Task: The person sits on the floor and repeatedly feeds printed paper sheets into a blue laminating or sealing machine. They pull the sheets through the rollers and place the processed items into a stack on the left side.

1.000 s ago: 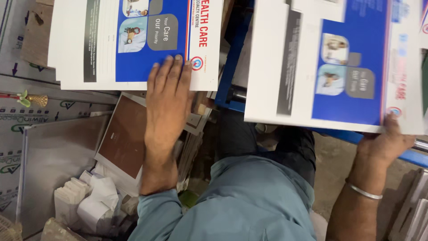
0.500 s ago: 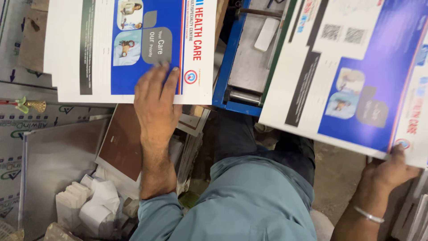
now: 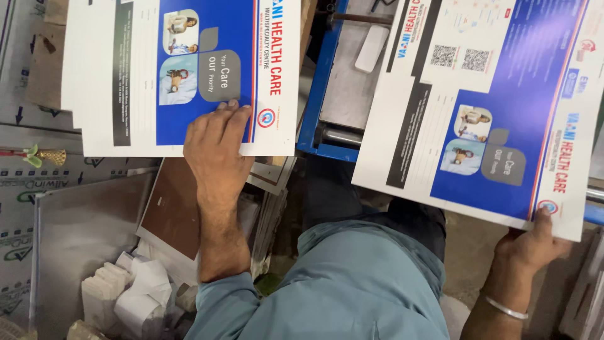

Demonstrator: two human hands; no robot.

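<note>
1. Pressing flat, the left hand (image 3: 217, 148) is lying palm-down, fingers together, on the printed sheet (image 3: 182, 69) at eleven o'clock.
2. Gripping at four o'clock, the right hand (image 3: 528, 245) is pinching the second sheet's (image 3: 484, 107) lower corner, thumb on top, a bangle (image 3: 506, 308) on its wrist.
3. Counting: two printed sheets, one blue machine frame (image 3: 318, 94) between them.

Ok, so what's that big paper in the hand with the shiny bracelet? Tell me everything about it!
The big printed sheet is white with a large blue panel, a dark strip, small photos, two square code patterns and a red edge line. It looks like stiff, glossy card. It is tilted, flat and unfolded, held up over the blue machine frame. The right hand, with the bracelet at its wrist, grips its lower corner. Nothing else visibly touches it.
</note>
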